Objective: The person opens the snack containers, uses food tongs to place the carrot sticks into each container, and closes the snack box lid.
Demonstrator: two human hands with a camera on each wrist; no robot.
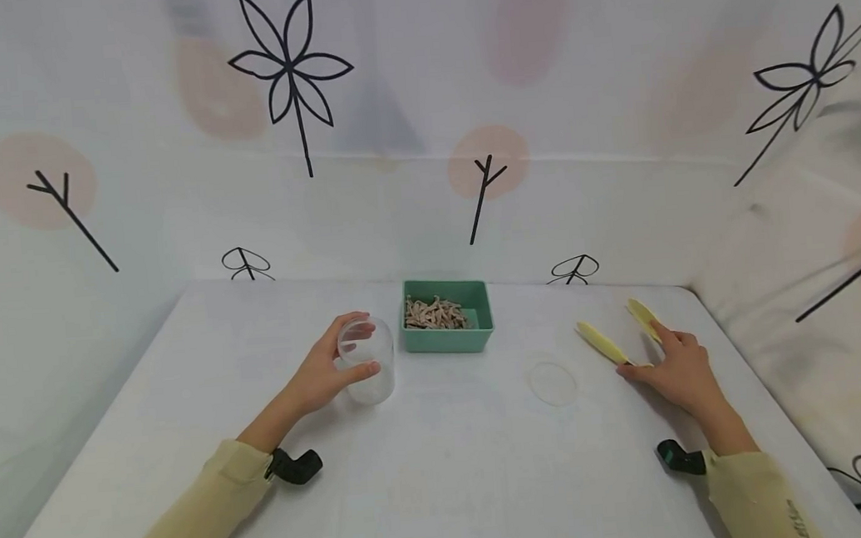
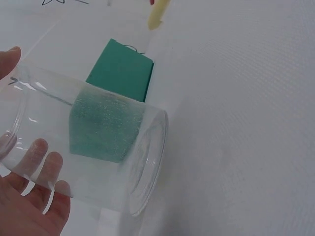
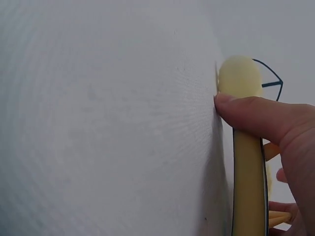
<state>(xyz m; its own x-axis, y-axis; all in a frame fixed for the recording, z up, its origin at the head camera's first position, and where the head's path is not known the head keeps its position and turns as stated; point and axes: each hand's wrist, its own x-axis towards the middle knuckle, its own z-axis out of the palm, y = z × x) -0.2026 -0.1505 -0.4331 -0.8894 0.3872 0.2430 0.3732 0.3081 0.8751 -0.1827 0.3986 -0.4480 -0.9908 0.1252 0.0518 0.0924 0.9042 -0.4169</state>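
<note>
My left hand (image 1: 317,380) grips a clear see-through jar (image 1: 369,382) from its left side, thumb in front and fingers behind. The jar looks empty and stands upright close over the table; in the left wrist view the jar (image 2: 98,132) overlaps the green box behind it. On the right, my right hand (image 1: 679,372) holds a pair of yellow tongs (image 1: 602,344), their two tips spread apart and pointing away from me. The right wrist view has my thumb pressed on one arm of the tongs (image 3: 248,182), just behind its rounded tip, low beside the tabletop.
A green rectangular box (image 1: 446,341) sits at the back middle, with small greyish-brown strips (image 1: 434,313) heaped mostly in its left part. A clear round lid-like disc (image 1: 553,384) lies flat between the box and my right hand. Patterned cloth (image 1: 397,213) hangs behind the white table (image 1: 460,484).
</note>
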